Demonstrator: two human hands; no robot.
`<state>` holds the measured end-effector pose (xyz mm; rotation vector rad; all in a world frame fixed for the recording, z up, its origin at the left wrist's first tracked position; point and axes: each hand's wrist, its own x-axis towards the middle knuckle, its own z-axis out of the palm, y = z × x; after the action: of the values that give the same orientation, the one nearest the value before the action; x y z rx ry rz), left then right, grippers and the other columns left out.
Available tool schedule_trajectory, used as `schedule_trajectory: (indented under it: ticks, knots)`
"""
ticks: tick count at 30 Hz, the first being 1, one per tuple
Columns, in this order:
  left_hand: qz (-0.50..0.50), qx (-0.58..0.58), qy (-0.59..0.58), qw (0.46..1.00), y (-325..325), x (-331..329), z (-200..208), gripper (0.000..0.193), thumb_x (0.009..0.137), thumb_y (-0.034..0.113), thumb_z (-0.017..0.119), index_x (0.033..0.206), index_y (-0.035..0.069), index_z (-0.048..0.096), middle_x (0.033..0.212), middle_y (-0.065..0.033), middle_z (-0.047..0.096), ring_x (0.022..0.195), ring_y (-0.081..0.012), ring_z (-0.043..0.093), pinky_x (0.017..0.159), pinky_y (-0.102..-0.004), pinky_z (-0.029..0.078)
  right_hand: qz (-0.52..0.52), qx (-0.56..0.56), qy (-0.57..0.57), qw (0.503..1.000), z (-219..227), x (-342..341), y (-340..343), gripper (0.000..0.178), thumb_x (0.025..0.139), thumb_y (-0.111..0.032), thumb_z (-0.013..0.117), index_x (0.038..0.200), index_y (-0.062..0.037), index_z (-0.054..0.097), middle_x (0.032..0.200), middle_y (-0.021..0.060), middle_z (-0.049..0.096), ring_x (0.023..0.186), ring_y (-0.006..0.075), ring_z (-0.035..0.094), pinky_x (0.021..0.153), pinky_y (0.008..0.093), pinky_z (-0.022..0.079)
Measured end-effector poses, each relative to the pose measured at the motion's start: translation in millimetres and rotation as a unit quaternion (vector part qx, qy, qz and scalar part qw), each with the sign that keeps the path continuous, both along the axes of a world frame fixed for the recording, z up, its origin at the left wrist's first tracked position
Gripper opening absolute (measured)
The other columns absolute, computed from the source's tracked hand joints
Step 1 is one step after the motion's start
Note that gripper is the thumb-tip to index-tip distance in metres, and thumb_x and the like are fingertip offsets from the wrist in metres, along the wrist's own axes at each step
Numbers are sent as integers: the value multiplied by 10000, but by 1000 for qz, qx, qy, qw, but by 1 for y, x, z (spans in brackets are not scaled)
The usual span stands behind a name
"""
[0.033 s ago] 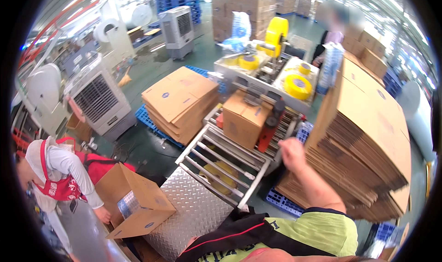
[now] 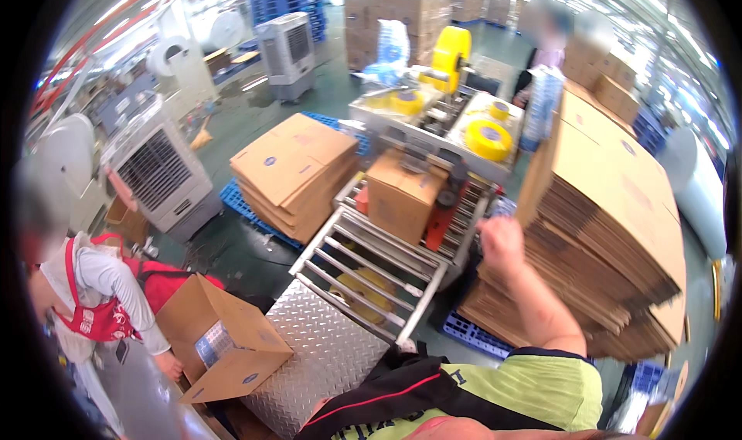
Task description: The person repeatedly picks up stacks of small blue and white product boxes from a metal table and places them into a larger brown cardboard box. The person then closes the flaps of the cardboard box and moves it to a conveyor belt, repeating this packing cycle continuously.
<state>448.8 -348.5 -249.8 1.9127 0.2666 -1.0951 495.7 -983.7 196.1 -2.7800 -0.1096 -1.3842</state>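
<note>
My right hand [image 2: 501,243] is held out with the fingers curled in. It is between the roller conveyor [image 2: 421,301] and a tall stack of flattened cartons [image 2: 610,208]. Its palm is hidden, so whether it holds anything cannot be made out. No left hand of mine shows. On the rollers sits a closed brown carton [image 2: 402,197], just in front of a carton taping machine [image 2: 429,119]. At the conveyor's near end lies a diamond-plate metal surface [image 2: 325,355]. An open carton [image 2: 247,339] rests tilted at its left edge, with a printed packet [image 2: 215,343] inside.
A co-worker in a red apron [image 2: 100,316] stands at left, a hand [image 2: 168,365] by the open carton. Flat cartons [image 2: 294,158] lie on a blue pallet beyond the conveyor. Yellow tape rolls [image 2: 488,139] lie on the machine. Air coolers [image 2: 158,169] stand at left; another person [image 2: 533,69] is behind.
My view has turned slightly, so the surroundings sit a little further left. My right hand has shifted slightly right and up in the picture, fingers still curled. The cartons have not visibly moved.
</note>
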Motion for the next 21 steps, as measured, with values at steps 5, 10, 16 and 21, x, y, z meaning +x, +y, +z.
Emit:
schedule_trajectory:
  ticks: [5,10,16,21]
  knots:
    - [36,-56,-45,997,15,4,65,365,966,345,554,1118,26,644,909,-84,684,693,-151,611,627,-305,491,-393,-132,-12,910,141,-121,-76,697,826,-391,706,1370,-26,468,1365,216,515,1242,398,486,1037,479,392]
    - [112,-83,-61,988,22,-4,105,421,970,311,570,1284,31,549,1074,-96,667,802,-156,630,672,-312,501,-508,2,135,851,95,-206,-111,494,832,-314,715,1223,-68,539,1203,137,595,1142,315,559,978,413,451]
    - [14,-66,-198,978,68,-23,118,563,937,306,632,1391,16,467,1234,-149,634,1080,-257,632,908,-381,504,-309,-298,9,903,163,-194,48,152,770,-181,684,839,-114,566,793,22,585,831,206,597,709,345,482]
    - [-124,0,-541,831,30,-31,282,985,802,439,758,1507,-17,242,1514,-266,326,1444,-408,249,1170,-489,226,17,-438,-21,899,218,-162,265,144,645,-187,609,610,-148,475,592,-4,440,604,155,503,528,291,390]
